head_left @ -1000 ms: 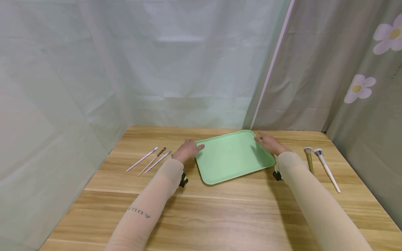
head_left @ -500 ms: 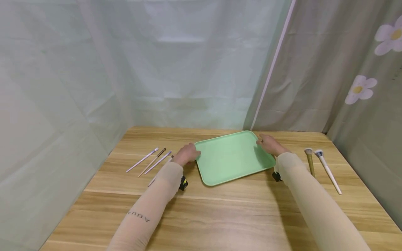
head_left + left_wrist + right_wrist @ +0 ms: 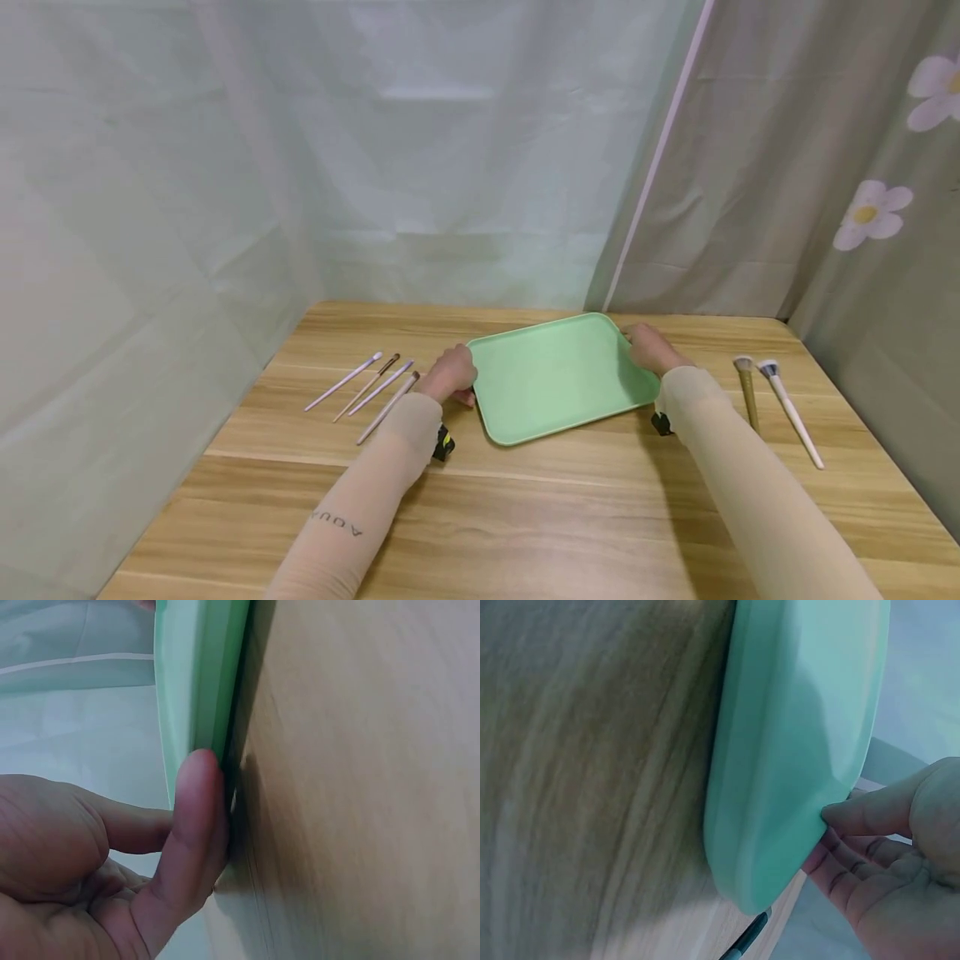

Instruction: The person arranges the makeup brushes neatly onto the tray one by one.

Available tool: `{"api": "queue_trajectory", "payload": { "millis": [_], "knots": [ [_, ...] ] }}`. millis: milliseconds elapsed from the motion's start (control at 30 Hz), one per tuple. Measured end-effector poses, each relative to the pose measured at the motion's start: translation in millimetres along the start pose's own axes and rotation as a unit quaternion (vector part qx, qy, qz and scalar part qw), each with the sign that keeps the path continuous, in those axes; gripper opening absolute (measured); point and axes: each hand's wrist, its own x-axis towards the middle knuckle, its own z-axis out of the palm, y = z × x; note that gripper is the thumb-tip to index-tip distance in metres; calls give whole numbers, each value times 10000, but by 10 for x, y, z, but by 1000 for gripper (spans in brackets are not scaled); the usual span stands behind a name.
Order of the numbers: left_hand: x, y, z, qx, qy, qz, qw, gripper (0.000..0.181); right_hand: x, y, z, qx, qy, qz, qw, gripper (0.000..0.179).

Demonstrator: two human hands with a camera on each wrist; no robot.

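A shallow light-green tray (image 3: 558, 379) with rounded corners lies slantwise on the wooden table. At its left end is my left hand (image 3: 450, 373); in the left wrist view the thumb (image 3: 196, 799) lies against the tray's outer wall while a finger meets the rim. My right hand (image 3: 651, 348) pinches the opposite rim. The right wrist view shows that thumb (image 3: 855, 814) on the edge, with the other fingers behind it. Left of the tray, several slim makeup brushes (image 3: 390, 406) lie side by side. To the right lie a gold-handled makeup brush (image 3: 748, 392) and a white-handled one (image 3: 795, 417).
The wooden table (image 3: 540, 517) ends at a pale curtain (image 3: 450, 208) behind and on the left. A grey curtain with flowers (image 3: 870, 217) hangs along the right. Near the tray corner in the right wrist view is a dark slender rod (image 3: 746, 937), its kind unclear.
The left thumb no longer shows over the tray's inside; it is now outside, by the left wall. The right hand stays at its rim. The tray has hardly moved.
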Motion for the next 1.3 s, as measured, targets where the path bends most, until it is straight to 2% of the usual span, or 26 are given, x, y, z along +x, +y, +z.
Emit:
{"api": "queue_trajectory", "payload": {
  "millis": [233, 533, 833, 1000, 1300],
  "knots": [
    [-16, 9, 19, -319, -42, -40, 9995, 52, -19, -23, -15, -66, -22, 93, 9999, 56],
    [-36, 26, 24, -176, 69, 3, 9998, 52, -44, -33, -6, -97, -27, 154, 9998, 55],
    [-18, 32, -2, -437, -119, -209, 9988, 56, -24, -40, -1, 40, -156, 465, 9988, 55],
    [7, 21, -17, -575, -228, -322, 9976, 56, -29, -58, 3, 126, -188, 497, 9985, 53],
    [-6, 21, -20, -520, -250, -231, 9981, 59, -64, -35, 1, 233, -219, 409, 9987, 54]
  ]
}}
